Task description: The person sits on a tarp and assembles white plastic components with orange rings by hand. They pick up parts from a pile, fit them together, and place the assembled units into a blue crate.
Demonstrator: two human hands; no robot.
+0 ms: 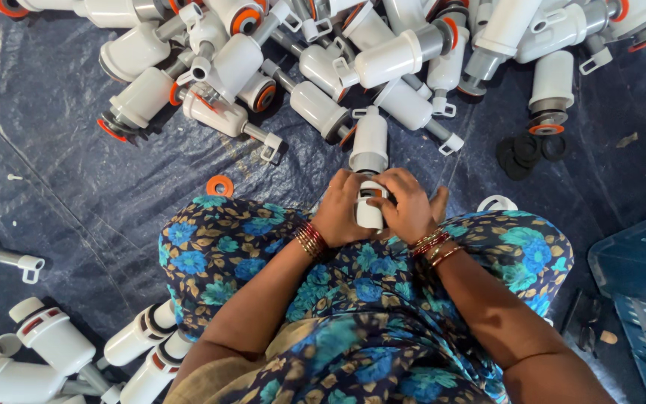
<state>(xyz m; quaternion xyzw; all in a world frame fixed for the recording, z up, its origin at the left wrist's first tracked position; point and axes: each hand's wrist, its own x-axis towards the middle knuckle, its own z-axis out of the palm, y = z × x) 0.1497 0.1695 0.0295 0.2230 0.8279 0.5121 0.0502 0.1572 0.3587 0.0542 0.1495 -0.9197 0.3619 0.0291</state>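
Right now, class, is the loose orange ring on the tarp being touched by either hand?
No: the orange ring lies alone on the blue tarp, while the left hand and right hand grip a white plastic part.

White fittings pile (353,52) blocks ahead; bare tarpaulin (61,142) lies open leftward.

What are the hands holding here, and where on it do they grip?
Both the left hand and the right hand clasp one white plastic valve part around its lower end; its upper end sticks out beyond the fingers.
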